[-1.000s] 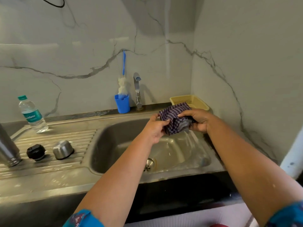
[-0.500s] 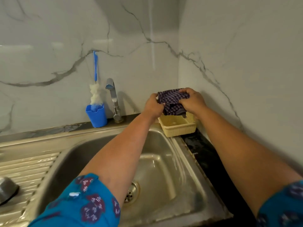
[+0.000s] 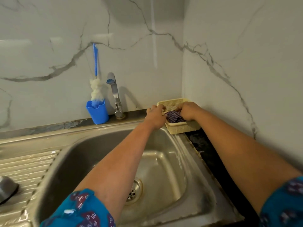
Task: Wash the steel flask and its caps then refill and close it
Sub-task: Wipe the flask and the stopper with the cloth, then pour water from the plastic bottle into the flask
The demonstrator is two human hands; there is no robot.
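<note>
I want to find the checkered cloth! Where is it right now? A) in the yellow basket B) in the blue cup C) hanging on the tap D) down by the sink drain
A: the checkered cloth lies inside the yellow basket, with the right hand on it.

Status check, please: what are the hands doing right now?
Both hands at yellow basket, right pressing checked cloth in. Steel cap waits on drainboard. Sink clear.

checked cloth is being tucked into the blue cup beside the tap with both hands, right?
Not quite. In the head view the checked cloth is going into the yellow plastic basket in the corner right of the tap, not the blue cup, which holds a bottle brush. Left hand and right hand are both at it.
</note>
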